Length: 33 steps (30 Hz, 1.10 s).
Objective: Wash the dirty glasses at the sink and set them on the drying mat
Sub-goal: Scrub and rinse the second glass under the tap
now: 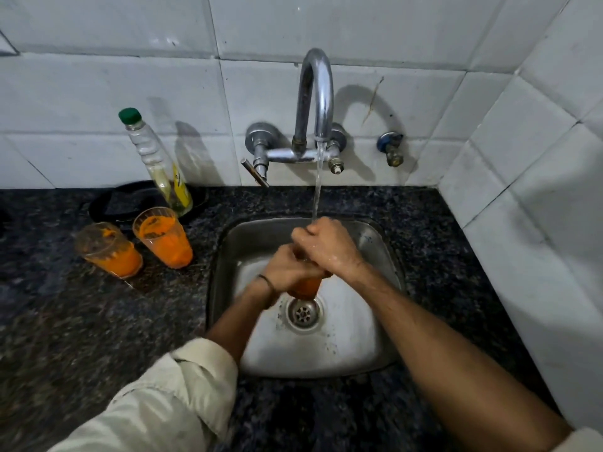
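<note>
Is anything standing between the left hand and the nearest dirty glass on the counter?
Nothing visible does. Only the sink rim and bare counter lie between the left hand and that dirty glass, though the hand grips an orange-stained glass.

Bottle [153,158] and black dish [107,203] sit on countertop [65,321].

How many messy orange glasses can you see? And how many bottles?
Glasses: 3 (held glass, left counter glass, right counter glass)
Bottles: 1 (green-capped bottle)
Total: 4
</note>
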Available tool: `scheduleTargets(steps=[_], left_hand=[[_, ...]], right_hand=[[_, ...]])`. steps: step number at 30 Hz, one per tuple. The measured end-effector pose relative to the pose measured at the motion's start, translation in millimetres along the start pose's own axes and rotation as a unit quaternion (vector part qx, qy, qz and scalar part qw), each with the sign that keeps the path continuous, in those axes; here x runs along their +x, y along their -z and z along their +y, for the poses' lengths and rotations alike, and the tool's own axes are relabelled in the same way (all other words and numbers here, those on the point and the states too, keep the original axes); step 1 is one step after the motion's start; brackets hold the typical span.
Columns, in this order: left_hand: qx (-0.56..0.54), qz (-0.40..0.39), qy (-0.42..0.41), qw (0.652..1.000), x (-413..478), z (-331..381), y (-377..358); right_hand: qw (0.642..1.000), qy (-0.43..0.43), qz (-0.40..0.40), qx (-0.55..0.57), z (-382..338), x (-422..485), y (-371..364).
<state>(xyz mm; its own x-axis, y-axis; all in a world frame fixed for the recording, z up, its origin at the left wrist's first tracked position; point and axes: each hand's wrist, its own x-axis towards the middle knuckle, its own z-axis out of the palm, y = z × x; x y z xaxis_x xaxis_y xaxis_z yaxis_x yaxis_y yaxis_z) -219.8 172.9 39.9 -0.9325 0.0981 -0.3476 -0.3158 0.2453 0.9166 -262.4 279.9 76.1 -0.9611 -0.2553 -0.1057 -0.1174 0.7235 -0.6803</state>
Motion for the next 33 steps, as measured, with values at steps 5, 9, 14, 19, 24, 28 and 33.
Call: scheduleTargets(steps=[5,9,14,19,24,28,33], left_hand=[[0.052,0.172,-0.021,0.983,5,-5,-27],[-0.151,-0.059,-0.017,0.987,-3,-5,0],[0.127,0.192,-0.026,0.973,9,-1,-21],[-0.088,0.047,-0.037,0.994,1,-11,-11],[-0.085,0.028,-0.015,0.996,3,-9,-4],[0.016,0.188,-0.06,0.98,21,-18,-7],[0.034,0.069,-0.148,0.986,32,-36,24]], right_hand=[[0.991,-0.032,0.058,-0.118,-6,3,-11],[0.992,0.076,-0.087,-0.054,-1,3,8],[0.995,-0.056,0.06,-0.053,-11,1,-9],[0.988,0.024,0.018,-0.153,-4,0,-11],[0.999,-0.016,0.024,-0.041,-7,0,-12],[0.995,-0.097,-0.006,0.036,-22,-7,-29],[0.886,0.273,-0.195,-0.319,18,-16,25]])
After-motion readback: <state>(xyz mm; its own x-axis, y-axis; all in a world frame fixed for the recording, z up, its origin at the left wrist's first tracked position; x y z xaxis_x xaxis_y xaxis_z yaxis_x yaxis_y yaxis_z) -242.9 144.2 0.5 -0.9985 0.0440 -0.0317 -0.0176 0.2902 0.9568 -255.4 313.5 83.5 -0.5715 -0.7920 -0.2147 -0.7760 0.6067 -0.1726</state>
